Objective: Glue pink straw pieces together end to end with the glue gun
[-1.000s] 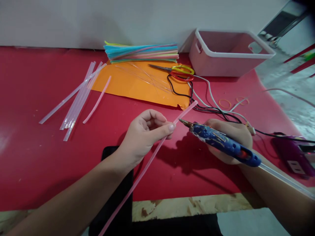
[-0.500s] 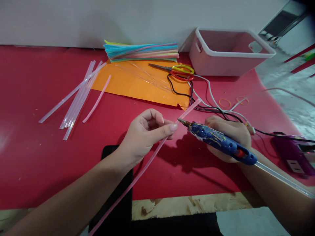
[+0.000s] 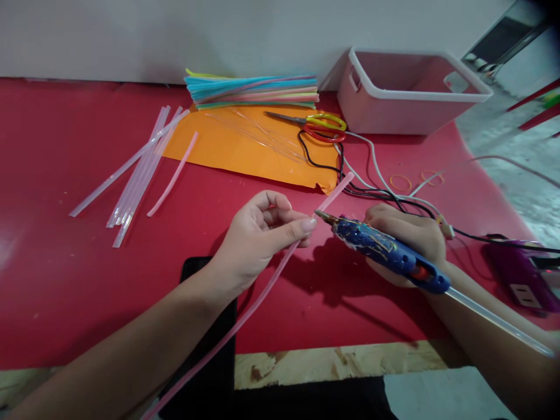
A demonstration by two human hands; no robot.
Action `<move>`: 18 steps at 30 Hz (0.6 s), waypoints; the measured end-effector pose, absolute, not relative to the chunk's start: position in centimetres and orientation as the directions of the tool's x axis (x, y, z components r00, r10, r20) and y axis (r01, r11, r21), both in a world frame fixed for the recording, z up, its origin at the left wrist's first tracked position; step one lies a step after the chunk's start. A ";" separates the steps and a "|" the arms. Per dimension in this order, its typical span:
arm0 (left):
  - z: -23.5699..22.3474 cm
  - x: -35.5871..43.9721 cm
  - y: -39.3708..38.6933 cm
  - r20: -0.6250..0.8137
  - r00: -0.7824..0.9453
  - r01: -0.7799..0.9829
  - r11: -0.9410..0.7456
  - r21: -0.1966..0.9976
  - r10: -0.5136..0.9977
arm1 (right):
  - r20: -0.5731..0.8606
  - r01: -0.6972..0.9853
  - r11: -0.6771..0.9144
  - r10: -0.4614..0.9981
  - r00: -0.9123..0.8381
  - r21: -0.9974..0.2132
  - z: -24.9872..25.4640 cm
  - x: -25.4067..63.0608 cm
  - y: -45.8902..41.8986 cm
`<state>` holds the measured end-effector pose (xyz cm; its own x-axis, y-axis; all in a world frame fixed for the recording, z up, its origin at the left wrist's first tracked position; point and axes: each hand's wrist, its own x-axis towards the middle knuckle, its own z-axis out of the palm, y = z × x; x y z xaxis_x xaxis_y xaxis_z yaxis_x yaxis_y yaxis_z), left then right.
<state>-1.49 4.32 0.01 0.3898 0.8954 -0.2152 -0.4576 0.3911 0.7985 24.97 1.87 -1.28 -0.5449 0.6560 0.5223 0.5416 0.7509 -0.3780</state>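
My left hand (image 3: 273, 230) pinches a long pink pipe cleaner (image 3: 262, 294) between thumb and fingers, close to its upper end. The rest of it runs down past my forearm to the bottom edge. In my right hand (image 3: 406, 239) is a blue hot glue gun (image 3: 385, 248), smeared with dried glue. Its metal nozzle touches or nearly touches the pipe cleaner just beyond my left thumb. From the gun's back end a clear glue stick (image 3: 499, 321) sticks out. My right fingers are wrapped round the handle, mostly hidden behind the gun.
Clear glue sticks (image 3: 139, 186) and a short pink piece (image 3: 172, 175) lie left. Behind are an orange envelope (image 3: 227, 149), scissors (image 3: 324, 123), a bundle of coloured pipe cleaners (image 3: 251, 90) and a pink bin (image 3: 394, 111). Cables (image 3: 376, 195) lead toward a purple power strip (image 3: 520, 280).
The glue gun has shifted very slightly left, its nozzle still at the pipe cleaner. My left hand keeps the same pinch, and the view has moved slightly.
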 end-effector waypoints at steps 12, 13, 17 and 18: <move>-0.4 -1.7 4.3 -0.210 0.413 -0.445 0.398 0.802 0.886 | 0.539 0.525 0.768 0.635 -0.553 -0.366 -1.3 25.1 2.0; -0.4 -1.7 4.3 -0.213 0.414 -0.445 0.401 0.801 0.885 | 0.537 0.518 0.777 0.625 -0.566 -0.358 -1.2 25.1 2.1; -0.3 -1.7 4.3 -0.219 0.416 -0.452 0.410 0.792 0.883 | 0.527 0.514 0.791 0.608 -0.594 -0.332 -0.9 24.9 2.2; -0.2 -1.7 4.3 -0.219 0.414 -0.456 0.410 0.790 0.883 | 0.537 0.517 0.791 0.606 -0.587 -0.328 -0.8 24.8 2.1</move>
<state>-1.65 4.27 -0.24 0.4140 0.8834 -0.2195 -0.4561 0.4100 0.7899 24.81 2.14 -0.84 -0.5871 0.6060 0.5366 0.5167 0.7909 -0.3278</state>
